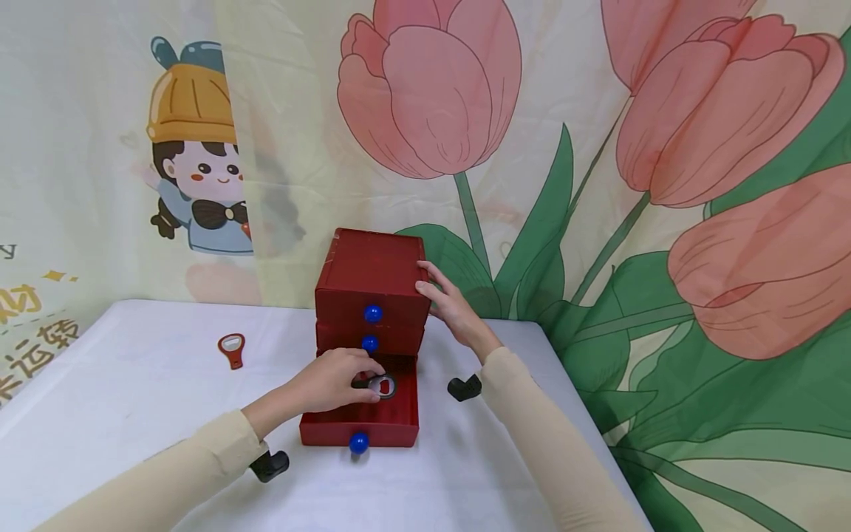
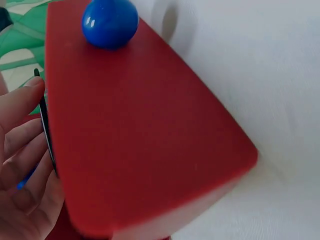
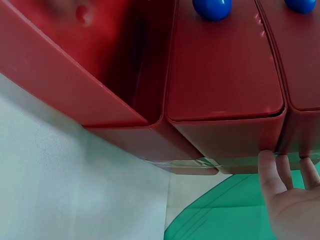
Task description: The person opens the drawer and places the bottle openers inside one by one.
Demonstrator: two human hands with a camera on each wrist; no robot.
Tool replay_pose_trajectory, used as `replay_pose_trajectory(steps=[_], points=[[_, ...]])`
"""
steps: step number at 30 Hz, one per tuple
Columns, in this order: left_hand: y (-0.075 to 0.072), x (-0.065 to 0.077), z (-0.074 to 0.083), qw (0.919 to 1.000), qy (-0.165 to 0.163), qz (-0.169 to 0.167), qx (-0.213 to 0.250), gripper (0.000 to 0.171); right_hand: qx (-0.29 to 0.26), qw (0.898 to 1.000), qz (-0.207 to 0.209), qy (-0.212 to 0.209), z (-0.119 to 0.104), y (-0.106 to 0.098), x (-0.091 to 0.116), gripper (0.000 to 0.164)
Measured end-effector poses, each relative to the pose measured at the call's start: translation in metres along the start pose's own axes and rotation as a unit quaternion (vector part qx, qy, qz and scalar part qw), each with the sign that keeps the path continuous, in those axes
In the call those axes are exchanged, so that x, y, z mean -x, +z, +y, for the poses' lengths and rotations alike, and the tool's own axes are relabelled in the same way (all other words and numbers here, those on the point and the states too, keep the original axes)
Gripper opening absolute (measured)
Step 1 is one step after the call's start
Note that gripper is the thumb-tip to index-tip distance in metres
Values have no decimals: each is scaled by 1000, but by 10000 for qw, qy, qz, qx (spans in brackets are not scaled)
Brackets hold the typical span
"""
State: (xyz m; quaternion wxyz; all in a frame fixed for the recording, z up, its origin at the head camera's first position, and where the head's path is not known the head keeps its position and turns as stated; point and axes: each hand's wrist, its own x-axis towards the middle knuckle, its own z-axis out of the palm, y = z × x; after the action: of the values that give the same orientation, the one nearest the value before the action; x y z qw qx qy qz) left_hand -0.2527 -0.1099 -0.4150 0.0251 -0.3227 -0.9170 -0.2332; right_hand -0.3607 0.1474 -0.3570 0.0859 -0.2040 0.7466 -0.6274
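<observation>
A red three-tier drawer cabinet [image 1: 375, 262] with round blue knobs stands on the table. Its bottom drawer [image 1: 326, 434] is pulled out, while the upper two are closed. Over that drawer my left hand [image 1: 332, 380] pinches a bottle opener [image 1: 392, 386] with a ringed metal head; in the left wrist view only its thin dark edge shows between thumb and fingers. My right hand [image 1: 459, 310] rests against the cabinet's right side near the top. From the right wrist, its fingertips [image 3: 267, 162] touch the side wall by a strip of clear tape.
A red bottle opener [image 1: 232, 351] lies on the white tablecloth [image 1: 153, 384] left of the cabinet. Behind the table hangs a printed cloth [image 1: 292, 133] with tulips and a cartoon child. A black piece [image 1: 269, 465] sits by the left cuff, another [image 1: 465, 388] by the right.
</observation>
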Motion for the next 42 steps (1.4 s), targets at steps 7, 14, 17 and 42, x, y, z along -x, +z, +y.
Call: replay_pose_trajectory(steps=[7,14,17,42], points=[[15,-11,4,9999,23,-100,-32,38,-17,10000,18,21,1,0,0,55],[27,-17,7,9997,4,-243,-58,37,-8,10000,18,-4,1,0,0,59],[30,-18,8,9995,-30,-317,13,36,1,10000,9,-17,1,0,0,60],[39,-19,4,9991,-157,-401,31,38,-25,10000,-16,28,0,1,0,62]])
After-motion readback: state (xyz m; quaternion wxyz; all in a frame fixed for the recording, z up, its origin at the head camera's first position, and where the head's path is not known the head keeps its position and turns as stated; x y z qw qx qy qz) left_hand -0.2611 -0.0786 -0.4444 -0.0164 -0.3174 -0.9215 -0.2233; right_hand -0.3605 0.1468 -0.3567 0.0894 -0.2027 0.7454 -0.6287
